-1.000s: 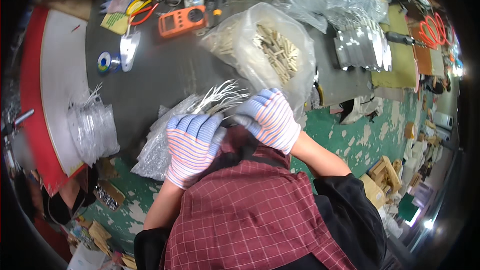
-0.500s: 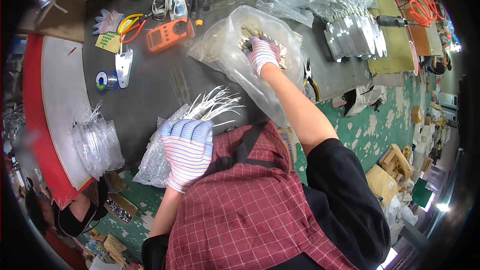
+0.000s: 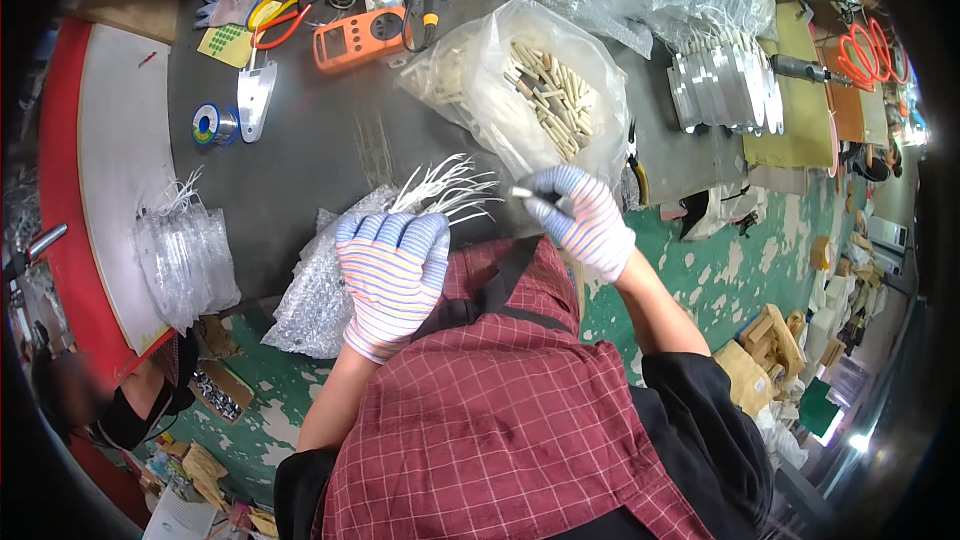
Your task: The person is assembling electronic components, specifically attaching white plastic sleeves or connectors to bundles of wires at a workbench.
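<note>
2 gloved hands, 1 held pale tube, 2 bubble-wrapped bundles at left, 1 tube bag, 1 orange meter, 1 solder spool, 1 dotted card, 1 coiled orange hose.

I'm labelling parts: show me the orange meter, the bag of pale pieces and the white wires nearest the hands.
Orange meter point(image 3: 358, 41): head view, middle of body.
Bag point(image 3: 488, 85): head view, wall left of opening.
White wires point(image 3: 427, 194): head view, fanned strands.

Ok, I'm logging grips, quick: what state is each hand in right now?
Left hand: curled over the bubble-wrapped bundle; whether it grips cannot be told.
Right hand: closed, holding a small pale tube.
</note>
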The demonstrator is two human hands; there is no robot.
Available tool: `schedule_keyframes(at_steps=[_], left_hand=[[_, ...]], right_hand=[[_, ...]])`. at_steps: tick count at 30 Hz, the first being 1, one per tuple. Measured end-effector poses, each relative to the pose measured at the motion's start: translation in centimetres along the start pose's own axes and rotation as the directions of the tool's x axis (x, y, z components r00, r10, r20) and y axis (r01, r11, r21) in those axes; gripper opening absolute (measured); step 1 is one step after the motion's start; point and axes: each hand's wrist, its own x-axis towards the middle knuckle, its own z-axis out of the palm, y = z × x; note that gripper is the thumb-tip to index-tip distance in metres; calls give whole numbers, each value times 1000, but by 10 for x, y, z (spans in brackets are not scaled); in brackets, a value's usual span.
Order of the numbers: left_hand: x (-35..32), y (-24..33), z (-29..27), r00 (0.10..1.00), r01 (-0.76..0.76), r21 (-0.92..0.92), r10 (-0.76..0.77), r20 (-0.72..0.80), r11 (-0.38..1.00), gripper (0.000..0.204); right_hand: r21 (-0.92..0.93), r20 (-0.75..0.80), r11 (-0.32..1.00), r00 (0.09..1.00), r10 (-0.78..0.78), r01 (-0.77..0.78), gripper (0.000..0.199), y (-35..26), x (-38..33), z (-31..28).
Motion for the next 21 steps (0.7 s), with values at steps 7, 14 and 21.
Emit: schedule_keyframes(at_steps=[7, 14, 21], left_hand=[[2, 3, -2, 1000, 19, -41, -20, -22, 999, 17], [0, 0, 0, 999, 7, -35, -8, -32, 999, 17], [-9, 1, -7, 999, 19, -88, -22, -31, 996, 23]], right_hand=[[-109, 17, 987, 993, -119, 120, 17, -9, -10, 14], [-112, 24, 984, 990, -139, 141, 18, -13, -10, 19], [-480, 131, 739, 872, -472, 472, 21, -37, 10, 34]])
